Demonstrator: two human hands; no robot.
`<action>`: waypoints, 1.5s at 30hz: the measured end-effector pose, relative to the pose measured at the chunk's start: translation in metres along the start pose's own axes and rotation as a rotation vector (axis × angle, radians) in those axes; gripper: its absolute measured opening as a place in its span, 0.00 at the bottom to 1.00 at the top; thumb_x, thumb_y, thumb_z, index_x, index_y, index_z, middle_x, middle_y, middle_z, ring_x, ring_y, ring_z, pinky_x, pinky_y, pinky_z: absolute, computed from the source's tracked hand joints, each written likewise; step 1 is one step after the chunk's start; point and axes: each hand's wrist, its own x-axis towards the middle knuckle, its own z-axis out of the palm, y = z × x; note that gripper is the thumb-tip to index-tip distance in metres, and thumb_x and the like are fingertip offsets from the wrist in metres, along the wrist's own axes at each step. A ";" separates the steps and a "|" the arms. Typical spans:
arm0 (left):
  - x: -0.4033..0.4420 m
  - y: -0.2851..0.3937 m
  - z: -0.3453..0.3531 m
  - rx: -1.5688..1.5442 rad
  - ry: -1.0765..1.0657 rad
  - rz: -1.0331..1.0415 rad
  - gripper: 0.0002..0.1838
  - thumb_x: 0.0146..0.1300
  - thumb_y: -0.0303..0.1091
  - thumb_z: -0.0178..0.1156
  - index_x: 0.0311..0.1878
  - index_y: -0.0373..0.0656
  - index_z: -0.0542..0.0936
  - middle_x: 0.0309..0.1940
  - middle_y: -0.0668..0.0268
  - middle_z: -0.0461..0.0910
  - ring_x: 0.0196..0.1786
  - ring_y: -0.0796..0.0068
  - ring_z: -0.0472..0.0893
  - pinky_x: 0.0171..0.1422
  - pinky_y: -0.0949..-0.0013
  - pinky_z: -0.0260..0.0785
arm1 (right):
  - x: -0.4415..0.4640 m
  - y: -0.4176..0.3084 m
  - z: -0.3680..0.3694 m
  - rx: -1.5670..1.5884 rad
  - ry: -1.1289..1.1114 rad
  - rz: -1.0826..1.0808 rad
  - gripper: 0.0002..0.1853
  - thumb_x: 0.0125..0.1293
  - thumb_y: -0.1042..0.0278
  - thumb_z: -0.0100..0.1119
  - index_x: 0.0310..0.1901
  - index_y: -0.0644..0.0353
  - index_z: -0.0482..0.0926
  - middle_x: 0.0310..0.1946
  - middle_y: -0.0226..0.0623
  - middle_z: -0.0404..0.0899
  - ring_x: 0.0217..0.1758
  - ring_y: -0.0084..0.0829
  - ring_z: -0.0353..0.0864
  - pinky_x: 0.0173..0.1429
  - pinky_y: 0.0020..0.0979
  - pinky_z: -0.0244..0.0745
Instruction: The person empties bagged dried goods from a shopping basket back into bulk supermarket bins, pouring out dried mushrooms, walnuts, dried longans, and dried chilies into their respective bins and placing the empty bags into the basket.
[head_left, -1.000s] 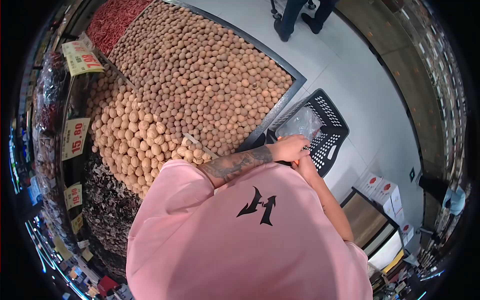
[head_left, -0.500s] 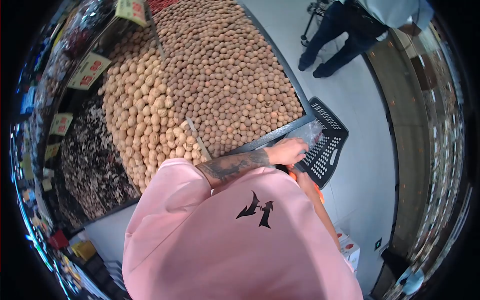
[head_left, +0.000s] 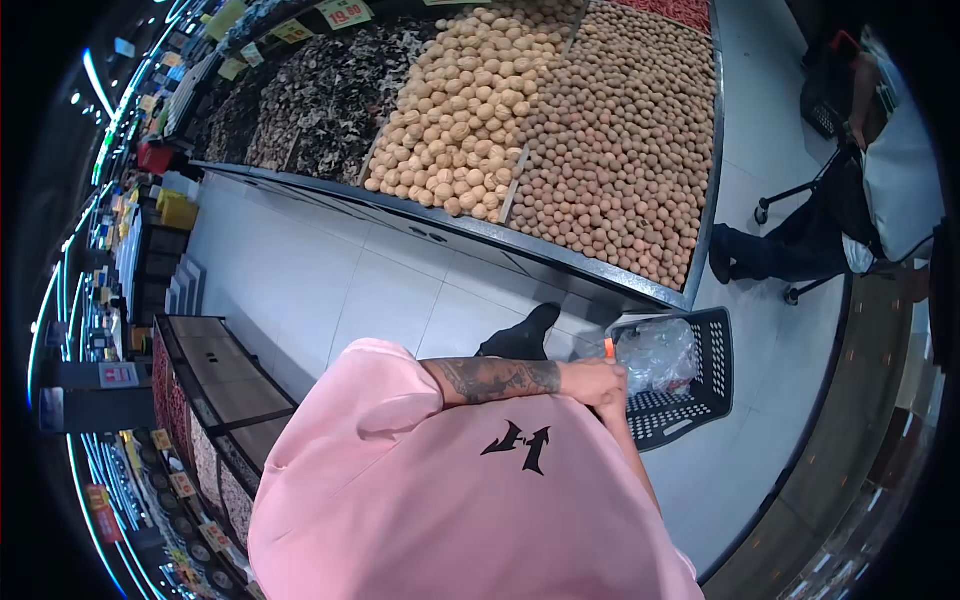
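My left hand (head_left: 590, 381), at the end of a tattooed forearm, lies with curled fingers over my right hand (head_left: 611, 408) at the near left side of a black shopping basket (head_left: 713, 365). What the left fingers hold, if anything, is hidden. The right hand's fingers are mostly covered by the left hand. An orange piece (head_left: 608, 347), seemingly part of the basket's handle, shows just beyond the hands. Inside the basket lies a clear plastic bag (head_left: 655, 355); its contents are hard to make out.
Ahead, a display bin holds walnuts (head_left: 465, 120), small round brown fruits (head_left: 620, 150) and dark dried pieces (head_left: 335, 95). Its metal edge (head_left: 600, 268) runs close to the basket. A person (head_left: 800, 240) stands at right by a wheeled cart. Another display counter (head_left: 225, 370) is at left.
My view has turned left, so the bin appears farther ahead. The left hand is now closer over the right hand. More of the plastic bag shows in the basket.
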 end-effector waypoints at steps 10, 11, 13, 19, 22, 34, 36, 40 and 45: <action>-0.039 0.014 0.007 -0.083 -0.046 -0.199 0.35 0.55 0.41 0.62 0.68 0.49 0.64 0.69 0.58 0.60 0.64 0.49 0.69 0.61 0.48 0.68 | 0.011 0.005 -0.004 -0.024 -0.156 0.019 0.21 0.59 0.67 0.63 0.54 0.63 0.74 0.51 0.41 0.76 0.48 0.32 0.79 0.51 0.32 0.76; -0.041 0.012 0.008 -0.073 -0.023 -0.218 0.35 0.55 0.41 0.62 0.68 0.49 0.64 0.69 0.58 0.60 0.64 0.49 0.69 0.61 0.48 0.68 | 0.011 -0.001 -0.004 -0.003 -0.168 0.052 0.21 0.59 0.67 0.62 0.54 0.63 0.74 0.52 0.41 0.76 0.48 0.31 0.79 0.51 0.32 0.76; -0.046 0.007 0.010 -0.054 -0.045 -0.198 0.38 0.54 0.41 0.62 0.69 0.51 0.62 0.70 0.56 0.58 0.64 0.48 0.69 0.62 0.47 0.67 | 0.009 -0.003 -0.001 0.027 -0.179 0.095 0.21 0.60 0.68 0.62 0.54 0.64 0.73 0.52 0.42 0.76 0.48 0.30 0.79 0.50 0.31 0.76; -0.079 -0.009 -0.008 -0.012 -0.156 -0.146 0.42 0.52 0.37 0.62 0.72 0.52 0.58 0.67 0.56 0.60 0.59 0.51 0.73 0.58 0.47 0.69 | 0.007 -0.031 0.022 0.174 -0.079 0.273 0.24 0.59 0.76 0.61 0.57 0.68 0.69 0.47 0.42 0.78 0.47 0.30 0.78 0.49 0.30 0.76; -0.111 -0.032 -0.012 -0.128 -0.149 -0.119 0.40 0.54 0.38 0.62 0.71 0.50 0.59 0.61 0.53 0.68 0.59 0.48 0.73 0.61 0.48 0.67 | 0.009 -0.043 0.039 -0.079 -0.029 0.291 0.20 0.59 0.77 0.60 0.54 0.68 0.73 0.46 0.46 0.80 0.50 0.34 0.79 0.53 0.33 0.75; -0.344 -0.190 0.014 -0.237 0.070 -0.806 0.25 0.56 0.45 0.58 0.53 0.40 0.78 0.47 0.47 0.81 0.52 0.48 0.79 0.58 0.52 0.71 | 0.005 -0.086 0.117 -0.622 0.132 0.212 0.22 0.56 0.71 0.58 0.55 0.65 0.75 0.39 0.56 0.82 0.47 0.54 0.81 0.53 0.43 0.75; -0.381 -0.220 0.029 -0.254 0.039 -0.898 0.25 0.59 0.47 0.58 0.54 0.39 0.78 0.50 0.50 0.80 0.56 0.51 0.78 0.61 0.56 0.70 | 0.002 -0.094 0.127 -0.641 0.135 0.269 0.23 0.56 0.70 0.57 0.56 0.62 0.75 0.38 0.57 0.82 0.46 0.56 0.81 0.52 0.45 0.75; -0.407 -0.239 0.022 -0.248 -0.038 -0.940 0.25 0.59 0.48 0.59 0.54 0.40 0.79 0.51 0.49 0.80 0.56 0.51 0.78 0.62 0.57 0.69 | -0.006 -0.119 0.138 -0.680 0.133 0.399 0.22 0.56 0.69 0.58 0.55 0.56 0.76 0.39 0.57 0.81 0.45 0.55 0.81 0.53 0.47 0.76; -0.371 -0.250 0.012 -0.237 -0.019 -0.956 0.25 0.59 0.48 0.59 0.54 0.40 0.79 0.50 0.49 0.80 0.56 0.51 0.78 0.62 0.57 0.69 | -0.010 -0.117 0.139 -0.688 0.127 0.433 0.21 0.56 0.69 0.58 0.53 0.56 0.77 0.39 0.56 0.81 0.44 0.55 0.81 0.53 0.46 0.76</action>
